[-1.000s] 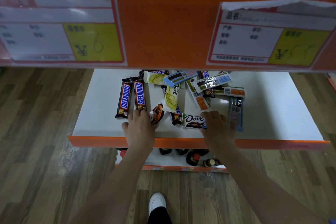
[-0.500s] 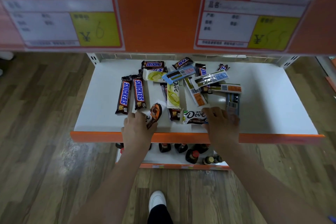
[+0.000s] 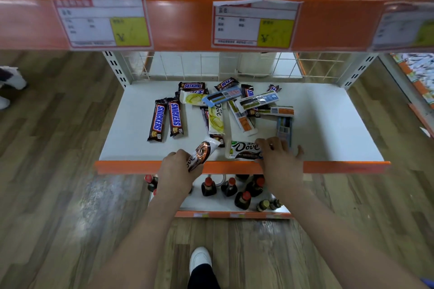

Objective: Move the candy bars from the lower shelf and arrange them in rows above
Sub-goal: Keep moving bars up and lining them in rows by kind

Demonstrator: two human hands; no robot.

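Observation:
A heap of candy bars lies on the white lower shelf (image 3: 328, 124). Two Snickers bars (image 3: 165, 122) lie side by side at the left. My left hand (image 3: 180, 166) grips a brown-and-white Dove bar (image 3: 202, 151), lifted at the shelf's front edge. My right hand (image 3: 277, 155) has its fingers curled on the right end of a flat Dove bar (image 3: 244, 149) near the front edge. A blue bar (image 3: 284, 128) lies just behind that hand. The upper shelf (image 3: 183, 21) has an orange front with price tags; its top surface is hardly visible.
Yellow Dove bars (image 3: 216, 122), blue and orange wrappers (image 3: 258, 103) and more Snickers (image 3: 191, 86) are piled mid-shelf. Dark bottles with red caps (image 3: 231, 187) stand on the bottom shelf. A wire grid backs the shelf. My white shoe (image 3: 199, 258) is on the wood floor.
My left hand has picked the brown-and-white Dove bar up and drawn it back to the shelf's front edge. My right hand's fingers have closed on the flat Dove bar. The view has pulled back.

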